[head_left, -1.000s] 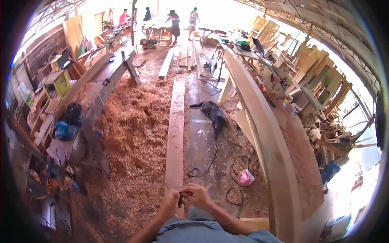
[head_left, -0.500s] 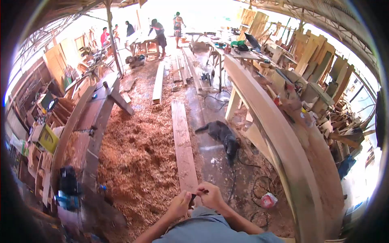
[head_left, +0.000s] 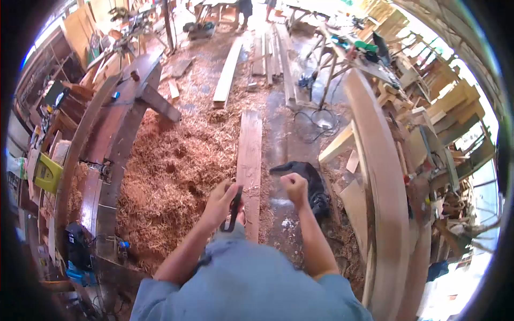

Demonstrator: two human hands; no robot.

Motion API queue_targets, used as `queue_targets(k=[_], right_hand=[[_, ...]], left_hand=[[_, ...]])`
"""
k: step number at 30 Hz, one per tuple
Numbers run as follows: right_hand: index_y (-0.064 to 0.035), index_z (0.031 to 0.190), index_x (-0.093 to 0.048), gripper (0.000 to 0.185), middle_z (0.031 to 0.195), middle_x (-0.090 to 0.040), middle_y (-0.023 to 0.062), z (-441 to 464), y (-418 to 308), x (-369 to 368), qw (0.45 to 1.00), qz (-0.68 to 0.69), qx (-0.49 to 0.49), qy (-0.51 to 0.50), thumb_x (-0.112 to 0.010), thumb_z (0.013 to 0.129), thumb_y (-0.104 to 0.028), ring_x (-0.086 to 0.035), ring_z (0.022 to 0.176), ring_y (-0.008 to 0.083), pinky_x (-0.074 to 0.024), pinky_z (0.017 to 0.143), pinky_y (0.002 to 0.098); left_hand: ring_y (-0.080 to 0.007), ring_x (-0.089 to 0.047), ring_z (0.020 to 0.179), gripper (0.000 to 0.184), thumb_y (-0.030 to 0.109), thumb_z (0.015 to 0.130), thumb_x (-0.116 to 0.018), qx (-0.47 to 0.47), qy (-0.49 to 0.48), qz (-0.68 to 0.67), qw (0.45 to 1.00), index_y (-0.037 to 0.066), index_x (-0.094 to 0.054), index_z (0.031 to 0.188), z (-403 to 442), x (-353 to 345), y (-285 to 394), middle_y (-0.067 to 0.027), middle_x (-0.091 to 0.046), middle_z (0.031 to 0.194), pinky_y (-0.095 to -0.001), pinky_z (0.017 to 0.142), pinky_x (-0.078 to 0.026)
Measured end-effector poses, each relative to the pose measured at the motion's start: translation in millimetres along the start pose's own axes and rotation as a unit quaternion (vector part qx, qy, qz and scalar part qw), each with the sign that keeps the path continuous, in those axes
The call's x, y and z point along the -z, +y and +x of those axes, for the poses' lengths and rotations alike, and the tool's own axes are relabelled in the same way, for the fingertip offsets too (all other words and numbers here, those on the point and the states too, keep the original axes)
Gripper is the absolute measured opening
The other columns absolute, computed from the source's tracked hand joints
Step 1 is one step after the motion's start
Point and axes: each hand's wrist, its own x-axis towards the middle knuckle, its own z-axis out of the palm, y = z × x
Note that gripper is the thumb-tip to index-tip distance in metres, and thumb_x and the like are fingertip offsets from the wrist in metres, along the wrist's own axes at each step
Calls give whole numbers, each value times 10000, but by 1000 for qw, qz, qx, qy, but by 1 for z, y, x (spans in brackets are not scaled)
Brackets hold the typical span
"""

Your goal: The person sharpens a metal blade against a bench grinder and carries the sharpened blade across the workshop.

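My left hand (head_left: 220, 203) is closed around a small dark object (head_left: 234, 209), held upright in front of my grey-blue shirt. To its right, apart from it, my right hand (head_left: 294, 188) is raised with the fingers curled together; whatever it pinches is too small to make out. Beneath the hands a long reddish plank (head_left: 250, 144) lies on the floor, running away from me.
Wood shavings (head_left: 166, 187) cover the floor on the left. A black dog (head_left: 313, 182) lies right of the plank. Long curved timbers stand on the left (head_left: 85, 144) and right (head_left: 383, 198). People's legs (head_left: 244, 13) show at the far end.
My hands were together at the dark object; now they are apart, the right one moved off to the right. Both are higher in view, and the view has tipped downward.
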Motion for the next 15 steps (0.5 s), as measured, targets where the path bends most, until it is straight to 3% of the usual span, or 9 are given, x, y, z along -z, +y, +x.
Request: queue_targets(k=[2, 3, 5, 6, 7, 8, 9, 10, 15], right_hand=[[12, 747, -692, 206, 621, -636, 19, 41, 114, 2, 980, -25, -187, -65, -726, 874, -148, -582, 592, 102, -462, 563, 279], [6, 721, -686, 262, 584, -635, 59, 50, 133, 12, 973, -88, -203, -68, -741, 847, -217, -583, 532, 158, -468, 552, 326], [-76, 696, -703, 235, 704, -676, 162, 44, 211, 35, 955, -293, -3, -53, -639, 865, -227, -646, 603, 301, -498, 584, 443], [-67, 678, -676, 281, 732, -685, 166, 29, 291, 61, 889, -416, 49, -186, -610, 869, -262, -643, 644, 353, -500, 612, 487], [-52, 668, -637, 338, 701, -668, 156, 3, 353, 76, 877, -444, -27, -179, -625, 862, -328, -629, 619, 358, -488, 610, 495], [-61, 618, -622, 393, 669, -659, 154, 6, 309, 81, 857, -431, -163, -232, -626, 860, -370, -639, 606, 348, -482, 590, 480], [-41, 809, -749, 432, 867, -732, 188, 15, 274, 87, 798, -414, -346, -268, -524, 925, -390, -701, 831, 375, -533, 759, 488], [-36, 813, -750, 461, 868, -733, 186, 17, 272, 87, 772, -425, -376, -287, -505, 933, -407, -704, 840, 370, -530, 763, 496], [-19, 831, -754, 570, 865, -739, 179, -10, 417, 71, 694, -519, -246, -434, -434, 964, -472, -718, 866, 350, -521, 767, 519]], left_hand=[[-163, -619, 639, 260, 276, 1041, -536, 12, 10, 5, 1000, 21, -489, 1051, 70, 1, 48, -90, -641, 801, -312, 568, -521], [-176, -628, 669, 204, 205, 1029, -556, 6, -1, -28, 1000, 14, -488, 1046, 105, 5, 61, -95, -640, 797, -323, 616, -527], [-160, -628, 672, 186, 179, 1039, -529, -17, -52, -108, 993, -6, -541, 1018, 169, 12, 90, -86, -648, 810, -311, 631, -531], [-162, -627, 671, 190, 186, 1042, -528, -2, -57, -134, 989, -1, -545, 1008, 196, 14, 104, -85, -649, 811, -313, 631, -529], [-164, -625, 669, 195, 193, 1044, -527, 13, -64, -158, 985, 5, -548, 998, 223, 15, 118, -85, -650, 813, -314, 632, -526], [-166, -624, 667, 200, 200, 1047, -526, 25, -72, -180, 981, 10, -551, 988, 251, 18, 130, -84, -651, 814, -315, 633, -524], [-166, -625, 669, 210, 215, 1049, -525, 30, -90, -199, 975, 17, -551, 983, 279, 22, 139, -83, -652, 816, -318, 637, -525], [-166, -626, 671, 220, 231, 1052, -523, 34, -108, -218, 969, 25, -551, 979, 307, 26, 146, -82, -653, 818, -321, 641, -526], [-227, -634, 697, 176, 197, 1046, -522, 54, -123, -270, 953, 27, -504, 1088, 464, 41, 166, -149, -651, 864, -369, 672, -533]])
